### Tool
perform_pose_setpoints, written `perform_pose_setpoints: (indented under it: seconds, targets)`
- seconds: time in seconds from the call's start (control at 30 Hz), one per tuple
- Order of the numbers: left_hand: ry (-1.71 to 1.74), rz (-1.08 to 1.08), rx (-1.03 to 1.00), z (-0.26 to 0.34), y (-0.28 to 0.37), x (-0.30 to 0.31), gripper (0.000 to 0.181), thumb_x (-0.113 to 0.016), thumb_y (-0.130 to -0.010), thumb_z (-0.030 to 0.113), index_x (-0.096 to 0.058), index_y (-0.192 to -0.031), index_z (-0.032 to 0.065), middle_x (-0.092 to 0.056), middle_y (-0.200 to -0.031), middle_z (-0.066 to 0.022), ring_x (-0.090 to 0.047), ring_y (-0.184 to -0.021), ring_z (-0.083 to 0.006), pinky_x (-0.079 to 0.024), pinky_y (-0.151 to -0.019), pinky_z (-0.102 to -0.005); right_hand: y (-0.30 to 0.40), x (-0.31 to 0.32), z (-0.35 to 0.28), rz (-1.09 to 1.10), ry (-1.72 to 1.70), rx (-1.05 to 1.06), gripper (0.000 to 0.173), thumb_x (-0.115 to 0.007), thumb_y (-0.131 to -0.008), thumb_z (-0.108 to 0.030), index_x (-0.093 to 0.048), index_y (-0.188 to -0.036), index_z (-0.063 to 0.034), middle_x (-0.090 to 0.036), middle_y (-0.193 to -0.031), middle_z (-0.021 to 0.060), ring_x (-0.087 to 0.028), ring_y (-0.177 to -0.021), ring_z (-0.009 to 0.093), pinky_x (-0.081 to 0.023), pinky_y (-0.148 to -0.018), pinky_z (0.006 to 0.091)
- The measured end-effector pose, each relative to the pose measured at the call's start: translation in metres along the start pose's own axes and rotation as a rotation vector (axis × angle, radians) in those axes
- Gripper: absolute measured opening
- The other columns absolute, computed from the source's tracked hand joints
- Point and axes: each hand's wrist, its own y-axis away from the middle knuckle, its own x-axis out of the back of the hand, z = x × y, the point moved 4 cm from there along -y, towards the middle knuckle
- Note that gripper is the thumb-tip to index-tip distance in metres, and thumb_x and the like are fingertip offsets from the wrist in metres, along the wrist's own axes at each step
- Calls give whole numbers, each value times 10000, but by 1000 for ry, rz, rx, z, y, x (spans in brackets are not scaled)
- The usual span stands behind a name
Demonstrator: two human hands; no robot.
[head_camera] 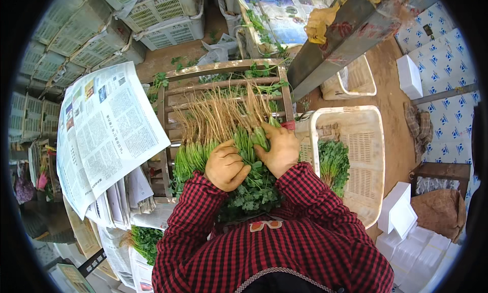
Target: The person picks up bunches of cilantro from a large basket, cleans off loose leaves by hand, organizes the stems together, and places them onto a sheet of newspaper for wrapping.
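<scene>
A row of leafy herb bunches, probably coriander (pixel 194 155), lies across a slatted metal rack (pixel 166 136). Long tan roots point away from me and dark green leaves lie toward my body. My right hand (pixel 281 148) has its thumb and forefinger around the stem base of one herb bunch (pixel 260 138) at the row's right end. Curled on top of the stems, my left hand (pixel 228 167) rests just left of it. Its fingertips are partly hidden, so whether it grips any stems is unclear.
Right of the rack stands a cream plastic crate (pixel 366 159) with herbs inside. A metal post (pixel 328 45) rises beyond the rack's far right corner. Newspaper sheets (pixel 110 133) are stacked at the left. Stacked crates (pixel 167 30) stand behind, white foam boxes (pixel 415 251) at lower right.
</scene>
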Motion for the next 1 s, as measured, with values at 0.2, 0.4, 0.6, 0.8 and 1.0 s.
perform_pose_setpoints:
  seconds: [0.2,0.4,0.6,0.8,1.0]
  targets:
    - [-1,25,-10,0,4,-1,168,-805,-836,173,-700,-785,51,-699,-866,-81,-684,-978,-314,-521,-1045,-562,-2,11,-22,-95,185,15,641,-829,-794,-276,-616,-1392,-188,-708,-1063,146,-675,-1006,352,-563,-837,477]
    - [8,48,-8,-3,11,-5,165,-804,-841,163,-695,-795,48,-685,-886,-89,-676,-985,-329,-512,-1052,-563,-36,7,-47,-76,193,473,471,-830,-775,-215,-744,-1237,-203,-569,-1469,104,-480,-1411,361,-326,-1209,575]
    - [-3,58,-34,1,4,-2,180,-814,-828,169,-679,-801,54,-665,-866,-86,-650,-1009,-309,-524,-1042,-529,-67,-20,-38,-282,184,573,174,-802,-791,-164,-820,-964,-156,-583,-1482,62,-417,-1480,344,-214,-1280,587]
    - [19,75,-17,-2,8,-2,161,-814,-797,134,-683,-822,45,-681,-892,-90,-673,-979,-326,-532,-1025,-548,-91,-29,-27,-293,80,599,58,-746,-840,-100,-760,-894,-117,-721,-1250,66,-556,-1359,314,-353,-1208,532]
    - [70,6,2,-2,1,-2,105,-775,-815,78,-713,-886,33,-707,-961,-103,-682,-993,-352,-530,-1007,-548,-160,-5,-2,227,-268,170,381,-739,-912,-214,-659,-1263,-89,-682,-1232,209,-632,-1144,415,-520,-967,500]
